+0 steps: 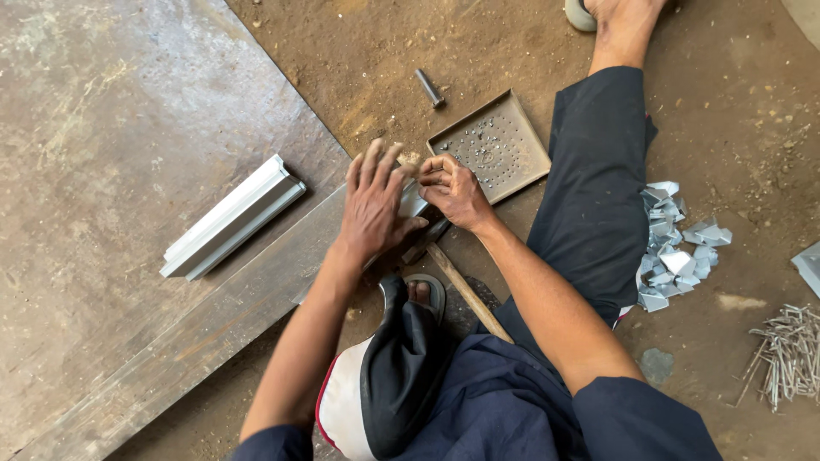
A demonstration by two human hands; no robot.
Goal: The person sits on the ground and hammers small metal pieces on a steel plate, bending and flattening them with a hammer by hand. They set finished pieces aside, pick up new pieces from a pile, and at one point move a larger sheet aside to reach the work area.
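Observation:
My left hand lies flat, fingers spread, on a short silver aluminium piece at the end of a long metal bar. My right hand is beside it with fingers pinched together over the same piece; what it pinches is too small to tell. A hammer with a wooden handle lies under my right wrist, its head near the piece. A square metal tray of small screws sits just beyond my right hand.
A short silver aluminium profile lies on a big metal sheet at left. A dark cylindrical punch lies on the dirt floor. Right of my outstretched leg are silver corner brackets and a heap of nails.

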